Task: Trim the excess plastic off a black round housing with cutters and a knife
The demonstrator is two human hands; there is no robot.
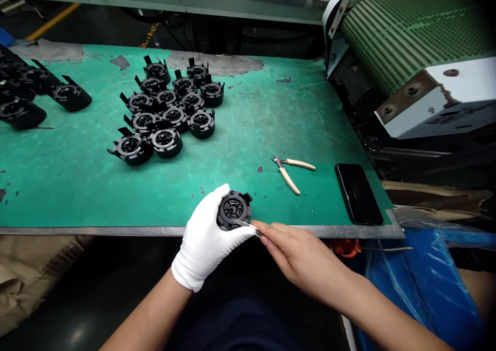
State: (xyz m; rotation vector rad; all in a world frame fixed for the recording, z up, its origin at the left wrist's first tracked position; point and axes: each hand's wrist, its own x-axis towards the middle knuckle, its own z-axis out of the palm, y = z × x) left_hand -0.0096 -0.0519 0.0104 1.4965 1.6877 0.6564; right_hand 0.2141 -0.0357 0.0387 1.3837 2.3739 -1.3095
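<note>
The left hand point(205, 240), in a white glove, held a round black part point(233, 210) over the near edge of the green table point(248, 134). The right hand point(298, 255) pinched a thin metal blade point(245, 224) against the part. More black parts point(166, 110) sat farther back. Pliers point(291, 169) and a phone point(358, 193) lay nearby.

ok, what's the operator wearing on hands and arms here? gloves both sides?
No, one side only. The left hand wears a plain white knit glove with a ribbed cuff ending at the wrist, no print or markings visible. The right hand is bare: no glove, ring, watch or strap shows. Both forearms are uncovered with no sleeves in frame.
</note>
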